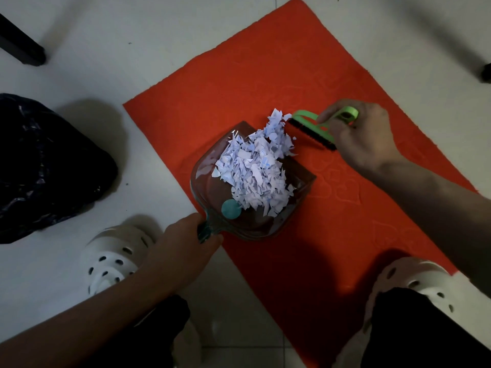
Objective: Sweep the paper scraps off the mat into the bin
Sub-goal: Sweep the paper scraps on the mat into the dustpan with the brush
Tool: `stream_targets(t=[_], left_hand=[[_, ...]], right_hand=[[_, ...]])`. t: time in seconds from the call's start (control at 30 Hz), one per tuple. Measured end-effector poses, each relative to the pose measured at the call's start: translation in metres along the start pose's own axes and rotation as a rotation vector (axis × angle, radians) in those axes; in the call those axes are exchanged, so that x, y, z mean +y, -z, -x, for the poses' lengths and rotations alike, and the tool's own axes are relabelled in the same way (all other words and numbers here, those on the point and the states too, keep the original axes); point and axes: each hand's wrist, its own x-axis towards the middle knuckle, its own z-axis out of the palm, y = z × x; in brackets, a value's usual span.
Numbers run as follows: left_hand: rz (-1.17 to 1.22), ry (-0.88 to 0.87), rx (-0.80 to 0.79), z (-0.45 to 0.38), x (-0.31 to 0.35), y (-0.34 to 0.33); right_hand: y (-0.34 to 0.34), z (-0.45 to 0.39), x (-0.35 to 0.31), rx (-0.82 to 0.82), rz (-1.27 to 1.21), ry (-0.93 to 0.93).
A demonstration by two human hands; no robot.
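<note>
- Black plastic lines the bin [39, 166], which sits on the pale tiled floor [93, 35] at the far left, well apart from the mat and, by my judgement, close enough for the pan to be tipped into it.
- Two white perforated clogs [117, 258] show at the near edge, one on the floor at the left, one at the mat's right edge; the person seems to crouch over the work.
- The left hand [183, 251] curls its fingers round the handle of a clear dustpan [207, 179], holding it flat on the mat with its open lip pointing far and right, towards the brush.
- The paper scraps [255, 168], white with faint blue print, lie heaped inside the pan; a few spill over its lip, next to the bristles.
- The red mat [265, 75] lies slantwise on the floor; I see no loose scraps elsewhere on it.
- The right hand [364, 136] is clamped on the handle of a green brush [313, 126], its dark bristles down on the mat just beside the pan's lip, placed to push the last pieces in.
- Judged from this, gathering is almost done; emptying the pan remains.
</note>
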Motion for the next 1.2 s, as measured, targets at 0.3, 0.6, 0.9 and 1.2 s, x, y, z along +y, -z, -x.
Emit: stream_targets(t=[0.3, 0.6, 0.9, 1.2], left_hand=[[-0.005, 0.001, 0.0, 0.0, 0.0, -0.001], [-0.013, -0.007, -0.004, -0.002, -0.002, 0.0], [-0.002, 0.003, -0.002, -0.002, -0.002, -0.002], [-0.015, 0.003, -0.008, -0.001, 0.0, 0.001]], right_hand=[[-0.019, -0.03, 0.0, 0.017, 0.018, -0.085], [-0.006, -0.02, -0.016, -0.113, -0.072, -0.109], [-0.03, -0.036, -0.022, -0.108, -0.041, -0.114], [-0.01, -0.023, -0.027, -0.181, -0.044, -0.027]])
